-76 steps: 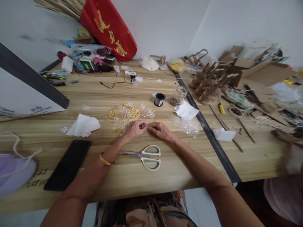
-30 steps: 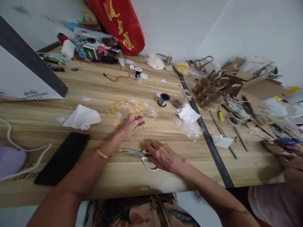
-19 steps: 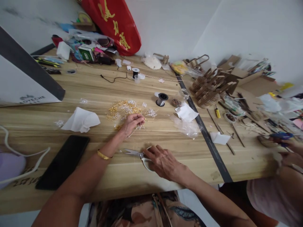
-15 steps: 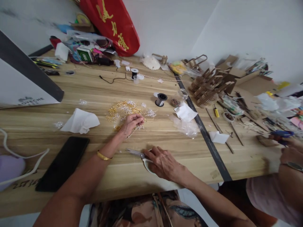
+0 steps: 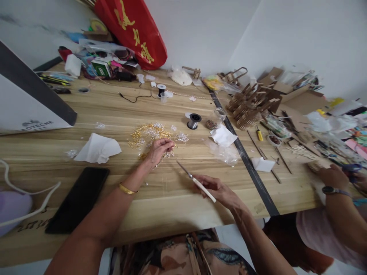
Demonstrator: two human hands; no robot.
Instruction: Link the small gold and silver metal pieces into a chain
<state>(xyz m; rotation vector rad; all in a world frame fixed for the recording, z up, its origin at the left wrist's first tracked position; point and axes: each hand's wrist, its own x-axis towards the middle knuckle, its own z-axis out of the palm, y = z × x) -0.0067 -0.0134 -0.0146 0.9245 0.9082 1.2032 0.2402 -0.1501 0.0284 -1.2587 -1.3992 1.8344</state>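
Observation:
My right hand [image 5: 216,191] grips white-handled scissors [image 5: 203,189] by the handle, raised off the table and seen edge-on. The blades point up and left, toward my other hand. My left hand [image 5: 160,150] is closed in a pinch at the near side of a pile of gold and clear beads [image 5: 150,131]. What its fingertips hold is too small to make out. A thin beaded strand lies just below that hand. Pale pin-like pieces [image 5: 182,137] fan out at the pile's right side.
A black phone [image 5: 78,198] and white tissue [image 5: 99,148] lie to the left. Beyond the pile stands a wire spool [image 5: 194,121]. Small wooden baskets [image 5: 248,107] crowd the right, where a co-worker's hand [image 5: 334,177] works beside blue-handled scissors [image 5: 352,168].
My right hand has lifted the scissors from the tabletop and turned them on edge, moving slightly right. My left hand has stayed in its pinch. The co-worker's hands have shifted.

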